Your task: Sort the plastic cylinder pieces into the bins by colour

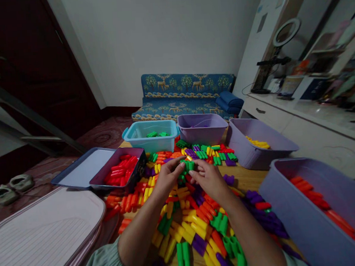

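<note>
Between my two hands is a green plastic building piece (pixel 188 165), held above the heap on the table. My left hand (pixel 170 174) pinches it from the left, and my right hand (pixel 206 175) grips its right side with bent fingers. Beneath and around them spreads a pile of tube-shaped plastic pieces in several colours. Yellow pieces (pixel 198 224) lie below my hands, with a green pair (pixel 184 257) near the front edge. Orange pieces (pixel 129 202) are to the left, and purple ones (pixel 263 216) to the right. My forearms cover part of the pile.
A light blue bin (pixel 151 142) holds green pieces. Purple bins (pixel 203 135), (pixel 251 156) and a nearer bin (pixel 293 218) stand along the back and right. An open case (pixel 137 167) with red pieces lies left, beside a pink folded panel (pixel 48 229). A patterned sofa (pixel 187 104) stands behind.
</note>
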A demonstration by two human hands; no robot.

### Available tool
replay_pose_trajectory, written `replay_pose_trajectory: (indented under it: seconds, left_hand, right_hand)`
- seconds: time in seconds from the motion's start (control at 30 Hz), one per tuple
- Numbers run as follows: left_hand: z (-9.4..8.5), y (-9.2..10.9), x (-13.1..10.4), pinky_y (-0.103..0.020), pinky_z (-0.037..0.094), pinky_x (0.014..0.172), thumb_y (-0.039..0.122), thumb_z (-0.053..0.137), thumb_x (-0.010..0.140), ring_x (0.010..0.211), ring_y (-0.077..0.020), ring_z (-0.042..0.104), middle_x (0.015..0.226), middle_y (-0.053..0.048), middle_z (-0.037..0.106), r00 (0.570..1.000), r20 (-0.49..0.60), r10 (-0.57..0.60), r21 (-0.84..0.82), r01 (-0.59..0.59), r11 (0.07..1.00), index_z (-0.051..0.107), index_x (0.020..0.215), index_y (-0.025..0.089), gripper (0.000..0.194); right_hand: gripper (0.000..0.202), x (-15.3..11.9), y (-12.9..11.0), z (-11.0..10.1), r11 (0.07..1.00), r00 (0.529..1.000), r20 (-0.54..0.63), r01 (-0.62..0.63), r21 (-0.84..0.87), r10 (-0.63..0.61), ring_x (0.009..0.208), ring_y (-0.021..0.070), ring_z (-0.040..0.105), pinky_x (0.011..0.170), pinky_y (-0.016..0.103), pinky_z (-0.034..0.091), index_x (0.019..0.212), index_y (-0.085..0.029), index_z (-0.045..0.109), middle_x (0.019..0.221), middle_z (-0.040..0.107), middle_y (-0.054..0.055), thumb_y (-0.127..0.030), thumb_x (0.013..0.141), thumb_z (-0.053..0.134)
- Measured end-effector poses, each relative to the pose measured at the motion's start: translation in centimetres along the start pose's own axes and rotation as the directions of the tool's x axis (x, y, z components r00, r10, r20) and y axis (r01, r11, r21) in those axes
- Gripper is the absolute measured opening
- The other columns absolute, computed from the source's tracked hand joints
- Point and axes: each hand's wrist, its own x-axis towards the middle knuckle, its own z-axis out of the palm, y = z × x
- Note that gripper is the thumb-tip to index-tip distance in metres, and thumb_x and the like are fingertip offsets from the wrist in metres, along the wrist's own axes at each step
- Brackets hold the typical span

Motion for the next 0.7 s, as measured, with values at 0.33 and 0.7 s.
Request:
replay_pose_trajectory:
  seconds: [0.33, 0.7]
  left_hand:
    - [-1.5, 4.1, 0.0, -0.010, 0.035, 0.038, 0.025, 0.055, 0.087, 0.055, -0.0070, 0.057, 0.074, -0.005, 0.061, 0.885, 0.093, -0.456, -0.486, 0.440, 0.755, 0.065, 0.101, 0.012, 0.022]
    - [-4.2, 10.4, 6.1, -0.022, 0.056, 0.057, 0.015, 0.043, 0.090, 0.070, -0.0143, 0.063, 0.090, -0.012, 0.062, 0.898, -0.129, -0.421, -0.537, 0.294, 0.791, 0.053, 0.117, 0.008, 0.029]
  right_hand:
    - [0.025, 1.1, -2.0, 1.0, 0.939, 0.986, 0.048, -0.164, 0.304, 0.157, 0.049, 0.0116, 0.063, 0.043, 0.017, 0.042, 0.097, -0.016, 0.058, 0.066, 0.066, -0.001, -0.025, 0.074, 0.062]
    - [0.011, 10.4, -7.4, 3.3, 0.886, 0.952, 0.071, -0.304, 0.350, 0.298, 0.045, 0.0058, 0.056, 0.041, 0.014, 0.043, 0.079, -0.011, 0.061, 0.060, 0.065, 0.001, -0.007, 0.084, 0.053]
